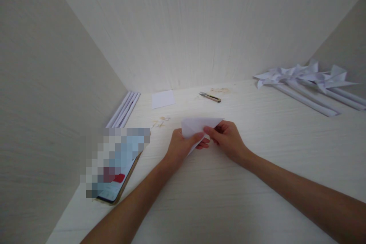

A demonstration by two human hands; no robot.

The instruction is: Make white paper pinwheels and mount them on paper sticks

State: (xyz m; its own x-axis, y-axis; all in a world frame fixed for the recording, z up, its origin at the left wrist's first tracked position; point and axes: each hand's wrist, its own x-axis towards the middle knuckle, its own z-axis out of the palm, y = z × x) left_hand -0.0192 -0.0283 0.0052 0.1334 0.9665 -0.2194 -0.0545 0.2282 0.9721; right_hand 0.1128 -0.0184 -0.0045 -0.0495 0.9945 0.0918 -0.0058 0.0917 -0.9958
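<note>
Head view: your two hands pinch a folded white paper [197,126] over the pale table [228,198].

Your left hand [183,145] has thumb and fingers closed on the paper's lower left edge; your right hand [227,137] nips its right side, fingers curled shut. Behind the paper lie a small snipper [211,97] and a white paper square [162,98]. Left of the paper: a phone [114,183] and rolled paper sticks [124,109]. Far right of it: paper pinwheels [305,78].
</note>
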